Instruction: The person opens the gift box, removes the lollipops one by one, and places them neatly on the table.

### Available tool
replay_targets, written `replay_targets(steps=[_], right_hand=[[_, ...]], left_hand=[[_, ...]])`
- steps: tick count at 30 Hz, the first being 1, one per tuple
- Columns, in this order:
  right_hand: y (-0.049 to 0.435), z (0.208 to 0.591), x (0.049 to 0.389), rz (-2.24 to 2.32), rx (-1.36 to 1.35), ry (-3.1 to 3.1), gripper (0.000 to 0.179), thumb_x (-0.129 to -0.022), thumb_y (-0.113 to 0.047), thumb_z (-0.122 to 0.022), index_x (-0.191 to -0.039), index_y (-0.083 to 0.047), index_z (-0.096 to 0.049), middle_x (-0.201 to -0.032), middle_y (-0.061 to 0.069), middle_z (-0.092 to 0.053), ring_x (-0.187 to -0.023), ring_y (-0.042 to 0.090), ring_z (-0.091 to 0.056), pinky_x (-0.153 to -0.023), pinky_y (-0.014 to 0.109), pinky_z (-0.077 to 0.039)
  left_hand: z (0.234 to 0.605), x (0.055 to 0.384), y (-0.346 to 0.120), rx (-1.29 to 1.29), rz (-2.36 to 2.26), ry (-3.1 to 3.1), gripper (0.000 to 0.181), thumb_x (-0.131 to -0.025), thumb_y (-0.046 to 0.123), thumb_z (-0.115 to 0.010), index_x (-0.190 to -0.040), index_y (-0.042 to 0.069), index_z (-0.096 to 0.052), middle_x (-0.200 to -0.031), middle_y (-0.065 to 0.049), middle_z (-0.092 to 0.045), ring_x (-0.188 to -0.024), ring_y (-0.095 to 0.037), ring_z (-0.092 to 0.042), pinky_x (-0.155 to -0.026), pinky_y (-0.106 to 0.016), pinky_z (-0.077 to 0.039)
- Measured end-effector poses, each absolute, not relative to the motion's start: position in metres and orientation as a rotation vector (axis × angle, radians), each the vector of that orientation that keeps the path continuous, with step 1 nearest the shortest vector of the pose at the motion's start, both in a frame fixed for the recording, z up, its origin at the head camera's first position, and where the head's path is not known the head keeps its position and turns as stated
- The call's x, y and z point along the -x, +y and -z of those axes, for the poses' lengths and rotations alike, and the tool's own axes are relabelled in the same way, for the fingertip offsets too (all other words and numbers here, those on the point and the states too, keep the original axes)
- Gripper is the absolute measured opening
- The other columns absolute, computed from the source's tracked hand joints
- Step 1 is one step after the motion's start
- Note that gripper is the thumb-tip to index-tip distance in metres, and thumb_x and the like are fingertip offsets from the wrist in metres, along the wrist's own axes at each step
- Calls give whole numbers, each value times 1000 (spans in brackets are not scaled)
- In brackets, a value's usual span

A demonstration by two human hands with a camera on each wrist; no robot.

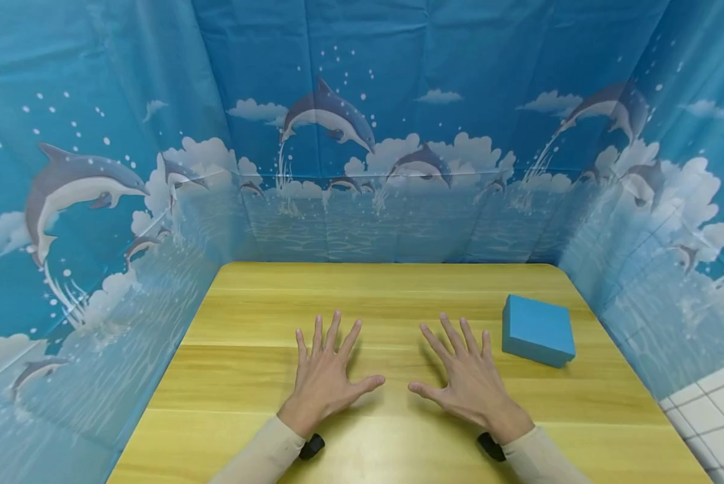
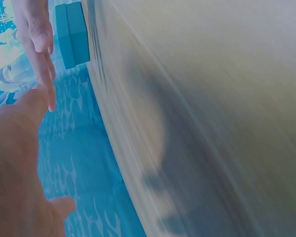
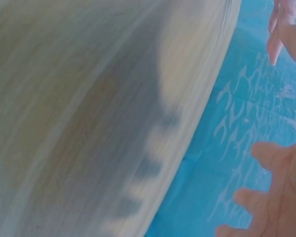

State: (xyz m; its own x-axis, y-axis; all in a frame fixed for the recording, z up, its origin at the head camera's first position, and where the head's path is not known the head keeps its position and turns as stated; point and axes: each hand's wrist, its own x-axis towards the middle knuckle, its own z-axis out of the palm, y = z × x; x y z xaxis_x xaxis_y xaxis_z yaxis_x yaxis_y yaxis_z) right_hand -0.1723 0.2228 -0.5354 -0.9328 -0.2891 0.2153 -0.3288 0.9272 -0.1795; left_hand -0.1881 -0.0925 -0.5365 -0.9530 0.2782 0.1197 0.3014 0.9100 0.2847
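Note:
Both hands hover above a yellow wood-grain table (image 1: 398,444), palms down, casting shadows on it. My left hand (image 1: 325,380) has its fingers spread and holds nothing. To its right, my right hand (image 1: 469,383) is spread the same way, also holding nothing, with the two thumbs pointing toward each other. A blue box (image 1: 538,329) lies on the table to the right of the right hand, apart from it. In the left wrist view the blue box (image 2: 72,34) shows at the top, beyond the hands, with a line along its side.
A blue curtain printed with dolphins (image 1: 349,222) hangs behind the table and along both sides. White floor tiles (image 1: 718,410) show at the lower right, past the table's right edge. A black wrist strap (image 1: 311,447) sits at the left sleeve, another (image 1: 491,446) at the right.

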Motion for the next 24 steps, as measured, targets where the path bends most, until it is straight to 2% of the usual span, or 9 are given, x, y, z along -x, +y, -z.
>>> replay_targets(steps=[8,12,16,20,24], right_hand=[[227,532,172,-328,-440,-2897,109,-98,-87,-73,-186,-35,-34,-195,16,-25,-176,60,-25,-130,94,-21],[234,530,172,-350,-407,-2894,108,-99,-84,-74,-185,-33,-35,-194,17,-27,-175,61,-26,-130,93,-20],[251,527,173,-398,-362,-2880,106,-100,-78,-77,-186,-33,-33,-194,19,-26,-174,63,-23,-130,95,-15],[278,524,178,-416,-275,-2860,104,-102,-74,-78,-185,-26,-37,-191,26,-26,-171,67,-22,-127,97,-13],[309,519,184,-408,-168,-2898,105,-104,-76,-73,-182,-15,-39,-188,35,-24,-167,72,-23,-123,99,-14]], left_hand=[[534,191,-92,459,455,-2972,116,-95,102,-56,-187,38,-27,-198,-11,-10,-182,-53,-6,-139,-87,-1],[531,193,-91,464,464,-2952,115,-95,99,-60,-186,35,-32,-197,-14,-16,-181,-55,-11,-138,-88,-3],[528,194,-90,461,477,-2962,115,-96,98,-61,-187,35,-29,-198,-12,-12,-182,-54,-9,-139,-87,-1],[527,195,-88,448,477,-2970,113,-97,98,-59,-188,39,-25,-199,-9,-9,-183,-51,-5,-139,-86,0],[528,196,-86,439,492,-2950,111,-98,95,-62,-187,38,-28,-198,-10,-12,-183,-51,-6,-139,-87,-3]])
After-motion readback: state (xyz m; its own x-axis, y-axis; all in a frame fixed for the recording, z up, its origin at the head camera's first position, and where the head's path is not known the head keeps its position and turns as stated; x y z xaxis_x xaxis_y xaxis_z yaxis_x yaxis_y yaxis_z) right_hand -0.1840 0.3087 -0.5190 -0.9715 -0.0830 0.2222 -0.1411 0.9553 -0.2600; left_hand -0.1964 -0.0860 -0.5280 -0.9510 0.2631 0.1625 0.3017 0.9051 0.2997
